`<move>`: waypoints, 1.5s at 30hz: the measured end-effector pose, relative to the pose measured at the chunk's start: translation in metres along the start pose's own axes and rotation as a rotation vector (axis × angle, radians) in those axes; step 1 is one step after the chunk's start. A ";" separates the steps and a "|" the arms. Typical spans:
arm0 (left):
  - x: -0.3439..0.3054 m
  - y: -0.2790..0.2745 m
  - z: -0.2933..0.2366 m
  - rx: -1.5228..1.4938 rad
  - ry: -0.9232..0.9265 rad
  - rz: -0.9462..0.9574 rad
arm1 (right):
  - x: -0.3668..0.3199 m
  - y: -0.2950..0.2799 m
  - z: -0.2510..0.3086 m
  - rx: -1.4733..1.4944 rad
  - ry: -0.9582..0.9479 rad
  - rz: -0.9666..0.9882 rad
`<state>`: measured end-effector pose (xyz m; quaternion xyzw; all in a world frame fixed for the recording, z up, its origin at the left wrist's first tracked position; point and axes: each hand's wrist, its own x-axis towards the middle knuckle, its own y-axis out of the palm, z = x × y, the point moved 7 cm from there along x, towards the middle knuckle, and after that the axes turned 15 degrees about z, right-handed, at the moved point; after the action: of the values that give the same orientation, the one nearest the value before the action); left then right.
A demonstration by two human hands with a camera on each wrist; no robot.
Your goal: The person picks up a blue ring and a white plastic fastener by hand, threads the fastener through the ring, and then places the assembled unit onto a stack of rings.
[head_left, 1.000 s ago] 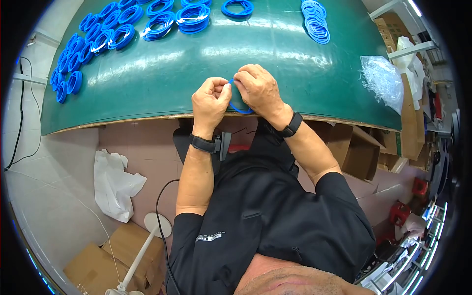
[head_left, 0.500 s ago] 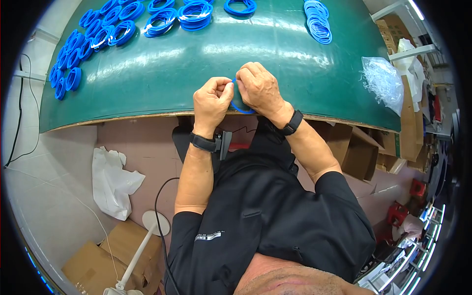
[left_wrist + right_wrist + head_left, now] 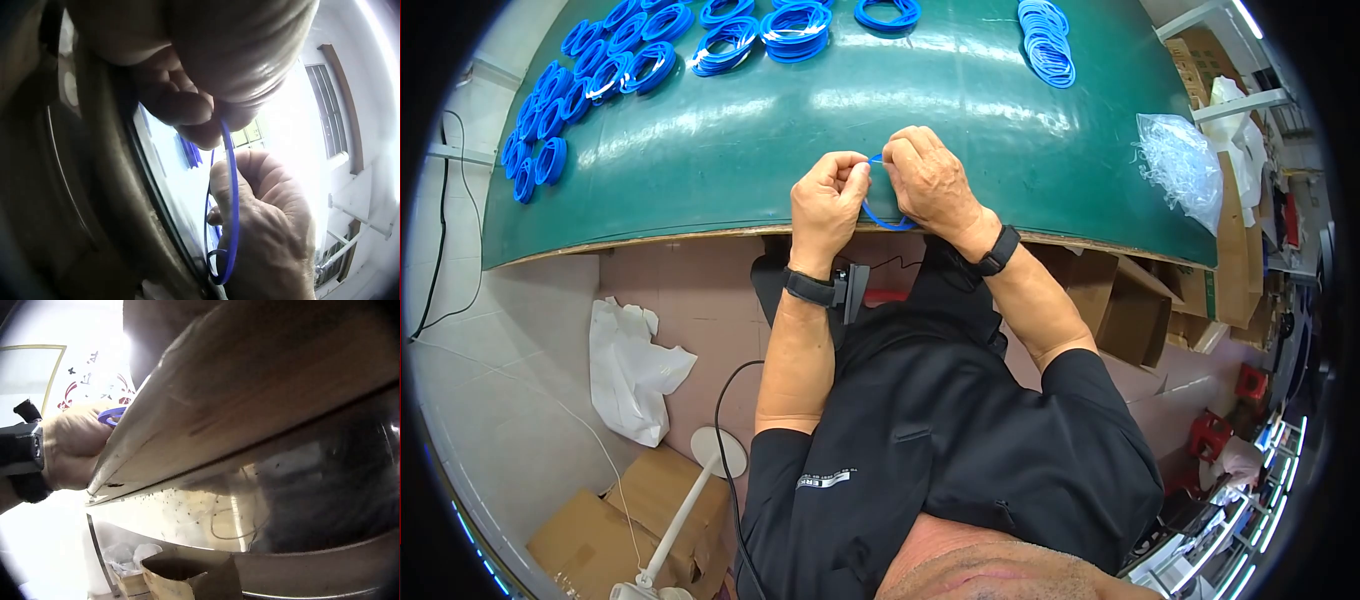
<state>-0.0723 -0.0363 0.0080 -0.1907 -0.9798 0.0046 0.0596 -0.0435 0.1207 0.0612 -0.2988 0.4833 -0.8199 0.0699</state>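
Overhead, the left hand (image 3: pixel 828 205) and right hand (image 3: pixel 930 180) both pinch one thin blue ring (image 3: pixel 880 218) between them. Left wrist: the ring hangs from the left hand's pinch, the right hand gripping lower. Right wrist: it peeks out beside the left hand, behind the table edge (image 3: pixel 250 412).

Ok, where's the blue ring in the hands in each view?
Head: blue ring centre, between left hand and right hand, at the table edge.
Left wrist: ring mid-frame, upright, pinched by fingers at top.
Right wrist: ring upper left, above the table edge.
Shared landmark: the table edge.
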 end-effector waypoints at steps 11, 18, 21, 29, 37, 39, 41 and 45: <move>0.010 0.003 0.001 -0.083 -0.184 0.267 | -0.007 -0.006 0.002 0.010 -0.042 -0.032; 0.021 0.005 -0.005 -0.039 -0.340 0.391 | -0.012 -0.009 0.006 0.003 -0.069 -0.067; 0.021 0.004 -0.002 -0.049 -0.350 0.385 | -0.014 -0.009 0.008 0.019 -0.084 -0.075; 0.020 0.003 -0.002 -0.032 -0.329 0.319 | -0.022 -0.013 0.004 0.057 -0.082 -0.101; 0.017 -0.001 0.003 0.059 -0.156 0.186 | -0.036 -0.024 -0.012 0.166 -0.018 -0.201; 0.015 -0.005 0.005 0.099 -0.149 0.131 | -0.040 -0.026 -0.018 0.231 0.030 -0.222; 0.014 -0.006 0.006 0.107 -0.153 0.118 | -0.045 -0.030 -0.022 0.261 0.056 -0.236; 0.011 -0.006 0.005 0.137 -0.161 0.073 | -0.058 -0.037 -0.031 0.352 0.142 -0.223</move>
<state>-0.0856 -0.0377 0.0041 -0.2209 -0.9712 0.0888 -0.0067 -0.0068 0.1866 0.0568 -0.2749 0.3005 -0.9133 -0.0044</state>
